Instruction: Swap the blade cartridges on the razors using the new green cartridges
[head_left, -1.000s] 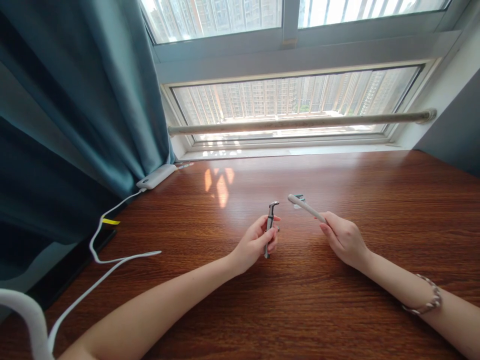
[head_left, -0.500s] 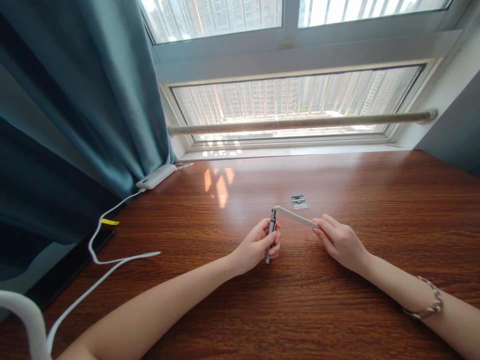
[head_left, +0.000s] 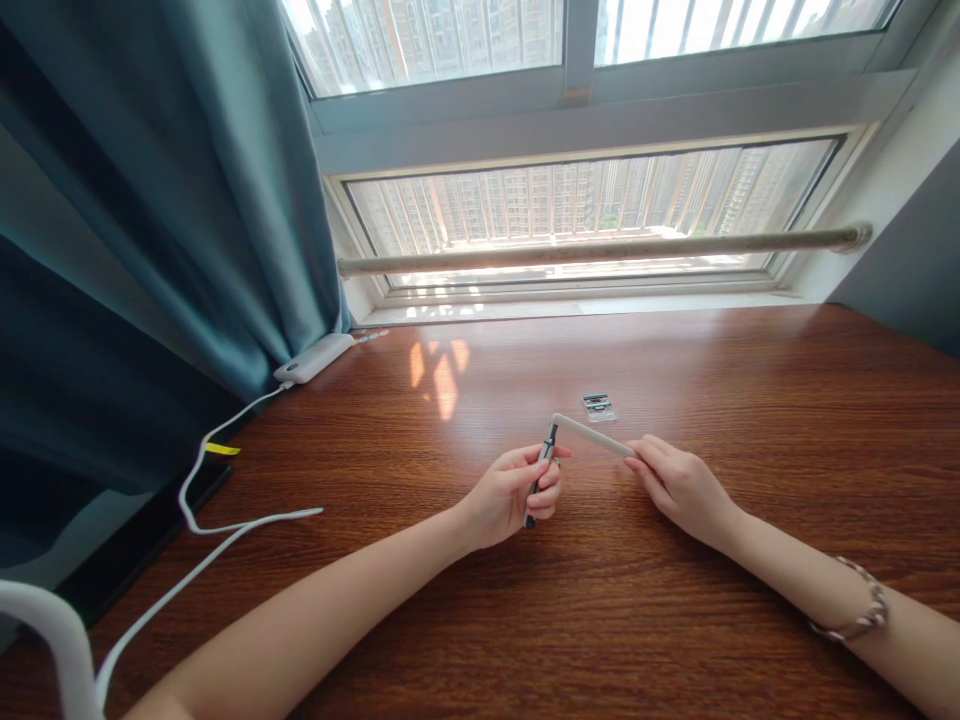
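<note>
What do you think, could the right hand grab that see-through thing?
Probably yes: the see-through thing lies uncovered beyond the pale stick, though the right hand holds that stick and may need to let go.

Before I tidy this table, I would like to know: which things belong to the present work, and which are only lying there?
Belonging to the work:
grey-and-black tool, in the left hand
pale stick, in the right hand
small clear case, perhaps; no hand on it

Just lying about:
white device
white cable
yellow strip
</note>
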